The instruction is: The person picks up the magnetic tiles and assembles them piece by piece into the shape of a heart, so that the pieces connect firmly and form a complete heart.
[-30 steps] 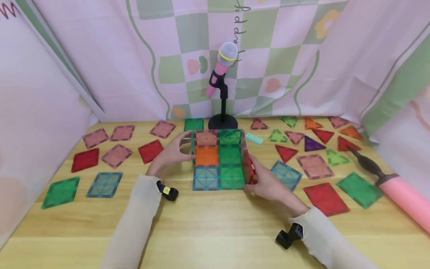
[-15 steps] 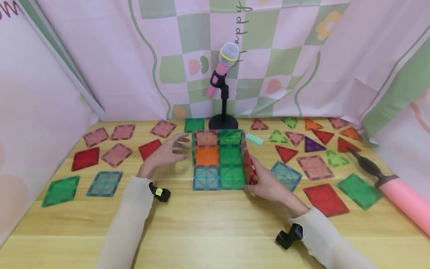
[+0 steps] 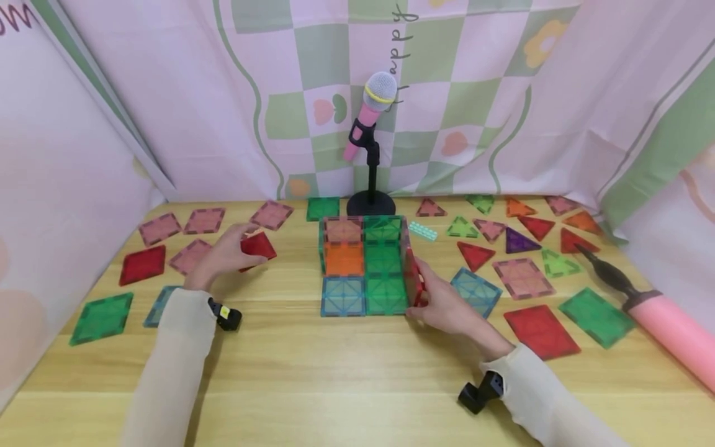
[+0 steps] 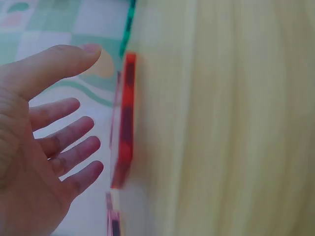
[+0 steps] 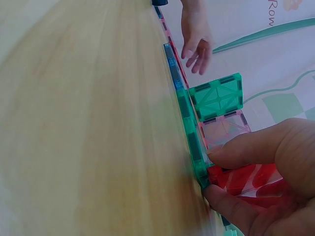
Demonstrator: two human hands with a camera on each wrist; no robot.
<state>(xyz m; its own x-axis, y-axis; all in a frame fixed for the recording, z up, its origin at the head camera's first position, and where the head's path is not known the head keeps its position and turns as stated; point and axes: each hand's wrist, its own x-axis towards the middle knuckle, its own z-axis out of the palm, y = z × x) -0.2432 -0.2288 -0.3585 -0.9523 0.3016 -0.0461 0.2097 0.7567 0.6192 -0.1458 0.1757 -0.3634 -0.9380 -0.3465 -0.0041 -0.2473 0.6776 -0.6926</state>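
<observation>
In the head view, my left hand [image 3: 222, 253] hovers at a red square magnetic tile [image 3: 259, 248] lying left of centre. The left wrist view shows its fingers spread and loosely bent, apart from that tile's edge [image 4: 127, 123]. My right hand [image 3: 444, 302] pinches an upright red magnetic tile [image 3: 412, 277] between thumb and fingers, at the right side of a tile structure. That structure has an orange floor tile [image 3: 343, 259], a blue one [image 3: 342, 296] and green ones [image 3: 385, 293]. Pink [image 3: 342, 229] and green [image 3: 383, 229] tiles stand along its back.
A pink microphone [image 3: 367, 115] on a black stand is behind the structure. Square tiles such as a green one [image 3: 102, 318] lie leftward. Triangles, including a purple one [image 3: 522, 240], and more squares lie rightward, near a pink-handled tool [image 3: 670, 323]. A curtain [image 3: 313, 56] hangs behind.
My left hand has let go of the structure's left side and moved left to the red square tile, which is slightly shifted. My right hand stays on the upright red tile.
</observation>
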